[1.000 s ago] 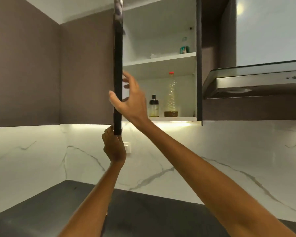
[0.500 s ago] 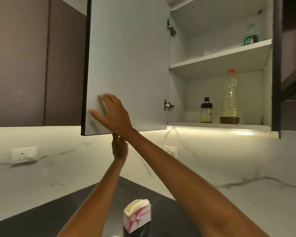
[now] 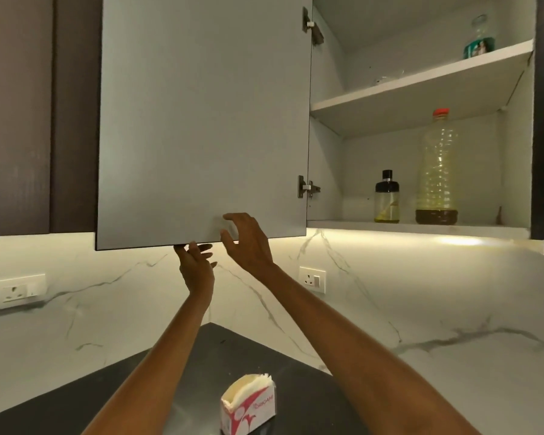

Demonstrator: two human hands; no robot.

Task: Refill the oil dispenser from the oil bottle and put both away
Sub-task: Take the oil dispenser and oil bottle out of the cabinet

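Right hand point(image 3: 248, 240), fingers spread and holding nothing, hovers at the inner face of the door point(image 3: 201, 120) near its bottom edge. Left hand point(image 3: 195, 262) reaches up under that edge, fingertips touching it, loosely open. A second ago the door stood edge-on; it has now swung wide. That leaves the lower shelf point(image 3: 421, 227) reachable, where the dispenser point(image 3: 387, 199) stands just beside the bottle point(image 3: 437, 171), both untouched.

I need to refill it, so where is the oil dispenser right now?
The oil dispenser stands on the open cabinet's bottom shelf, right of the door and just left of the oil bottle.
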